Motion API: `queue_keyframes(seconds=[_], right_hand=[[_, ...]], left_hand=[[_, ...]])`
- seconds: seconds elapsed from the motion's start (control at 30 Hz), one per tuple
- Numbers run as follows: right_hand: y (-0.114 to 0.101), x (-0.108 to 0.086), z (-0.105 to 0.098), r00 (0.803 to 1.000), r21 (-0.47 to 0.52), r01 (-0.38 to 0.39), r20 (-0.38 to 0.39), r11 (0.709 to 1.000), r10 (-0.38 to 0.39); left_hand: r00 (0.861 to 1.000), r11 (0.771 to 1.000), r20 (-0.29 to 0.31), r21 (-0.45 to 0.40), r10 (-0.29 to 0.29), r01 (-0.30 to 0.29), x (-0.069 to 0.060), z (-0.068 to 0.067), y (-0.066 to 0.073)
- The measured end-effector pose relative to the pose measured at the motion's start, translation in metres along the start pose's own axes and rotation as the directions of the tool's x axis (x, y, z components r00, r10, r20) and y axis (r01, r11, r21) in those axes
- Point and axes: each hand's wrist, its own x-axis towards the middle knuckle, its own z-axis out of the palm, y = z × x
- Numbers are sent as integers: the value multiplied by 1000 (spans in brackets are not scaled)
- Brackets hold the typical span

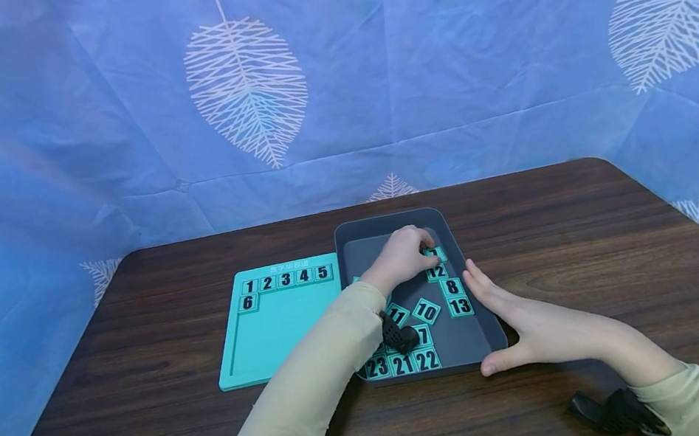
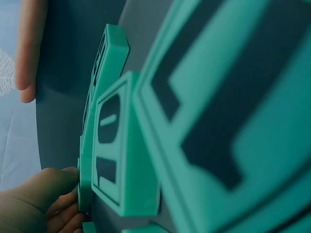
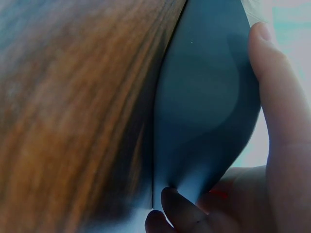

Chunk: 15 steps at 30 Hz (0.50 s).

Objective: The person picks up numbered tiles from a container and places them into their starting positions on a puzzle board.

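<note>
My left hand (image 1: 399, 257) reaches into the dark grey tray (image 1: 358, 230), thumb and fingers on a turquoise number tile (image 1: 438, 254) near its right wall. The hand partly hides that tile's number. In the left wrist view, the thumb (image 2: 56, 184) meets a tile edge. Just below lies tile 12 (image 1: 437, 273), then tiles 8 (image 1: 452, 287) and 13 (image 1: 459, 306). Along the tray's outer right side, my right hand (image 1: 532, 326) rests with fingers extended, its thumb near the front corner. The right wrist view shows it against the tray wall (image 3: 204, 102).
Left of the tray lies a turquoise board (image 1: 291, 330), with tiles 1 to 5 in its top row and tile 6 (image 1: 247, 303) below. Tiles 10 (image 1: 426, 311), 11 (image 1: 396, 313) and several others lie in the tray. The left forearm (image 1: 318, 379) crosses in front of the board.
</note>
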Motion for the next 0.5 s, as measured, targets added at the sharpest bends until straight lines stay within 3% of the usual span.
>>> queue_keyframes(seconds=[0.23, 0.5], right_hand=[[0, 0, 0, 1000, -4, 1, -3, 1000, -1], [0, 1, 0, 1000, -10, -1, -2, 1000, 1]], left_hand=[[999, 997, 2, -63, -41, 41, 0, -1, 1], [999, 999, -6, -17, -40, 40, -2, -3, 2]])
